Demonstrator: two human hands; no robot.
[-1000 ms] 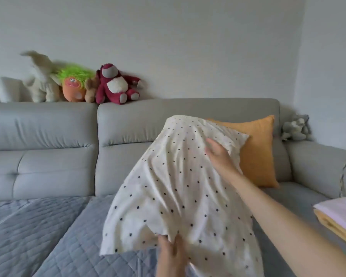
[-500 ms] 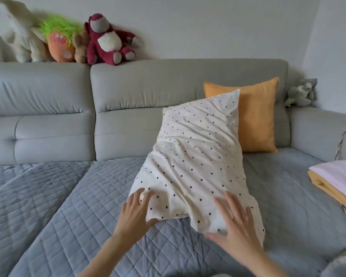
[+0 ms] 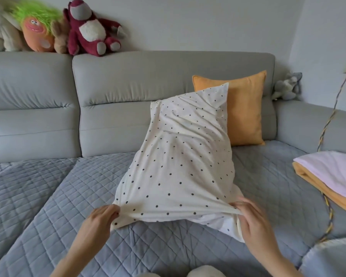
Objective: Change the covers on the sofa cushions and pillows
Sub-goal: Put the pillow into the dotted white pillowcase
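A pillow in a white cover with black dots (image 3: pixel 180 156) leans on the grey quilted seat (image 3: pixel 68 196), its top against the sofa back. My left hand (image 3: pixel 103 216) pinches the cover's lower left corner. My right hand (image 3: pixel 248 214) grips the cover's lower right edge, where white inner fabric shows at the opening. The cover is pulled taut between both hands. An orange cushion (image 3: pixel 246 110) stands upright behind the pillow, partly hidden by it.
Folded pink and orange covers (image 3: pixel 328 176) lie stacked on the seat at the right. Plush toys (image 3: pixel 88 29) sit along the top of the grey sofa back. A small grey plush (image 3: pixel 287 86) sits in the corner. A striped cord (image 3: pixel 328 124) hangs at the right.
The pillow went from being held up in the air to resting on the seat. Both hands moved from lying flat on its lower part to gripping the cover's bottom corners.
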